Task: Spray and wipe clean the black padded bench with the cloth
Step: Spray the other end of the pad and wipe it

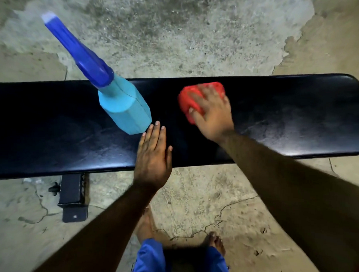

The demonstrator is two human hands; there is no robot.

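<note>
The black padded bench [275, 116] runs across the view from left to right. A light-blue spray bottle [125, 108] with a dark-blue spray head stands upright on its middle-left part. My left hand [154, 155] lies flat on the near part of the pad, fingertips just beside the bottle's base, holding nothing. My right hand [211, 112] presses down on a bunched red cloth [190, 101] on the pad, right of the bottle, fingers spread over it. Most of the cloth shows to the left of and beyond the hand.
A black metal bench leg with a knob [72, 195] stands under the near left side. Cracked concrete floor [191, 33] surrounds the bench. My bare feet [216, 243] and blue trouser legs are close to the bench's near edge.
</note>
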